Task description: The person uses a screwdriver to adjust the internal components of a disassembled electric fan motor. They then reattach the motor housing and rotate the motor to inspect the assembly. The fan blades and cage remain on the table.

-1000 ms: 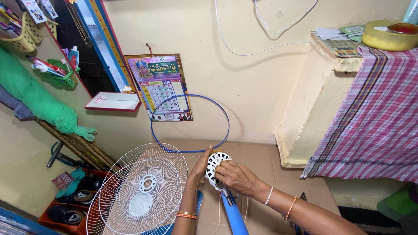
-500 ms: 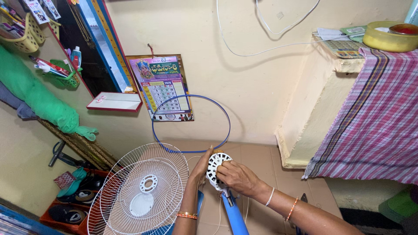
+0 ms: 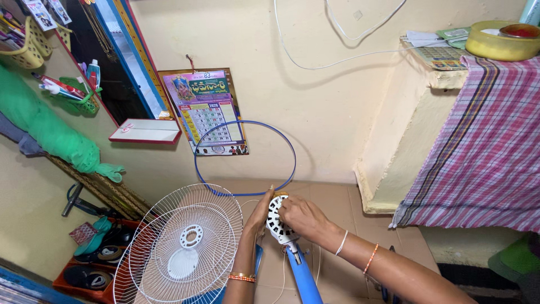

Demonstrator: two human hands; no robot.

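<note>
A checked cloth (image 3: 484, 141) hangs down the right of the frame. At lower left a white wire fan guard (image 3: 180, 247) leans on the floor (image 3: 337, 197), and a thin blue ring (image 3: 246, 159) stands against the wall at centre, below a calendar (image 3: 207, 110). Smallest, at bottom centre, is the fan's motor housing (image 3: 277, 220), a white slotted round atop a blue stand (image 3: 304, 278). The right hand (image 3: 301, 217) is clenched over its right side; the left hand (image 3: 260, 211) presses flat against its left edge, fingers extended, not closed. It looks like rigid plastic, fairly heavy from the motor inside; the rim seems the safest place to hold, since the slots could crack.
</note>
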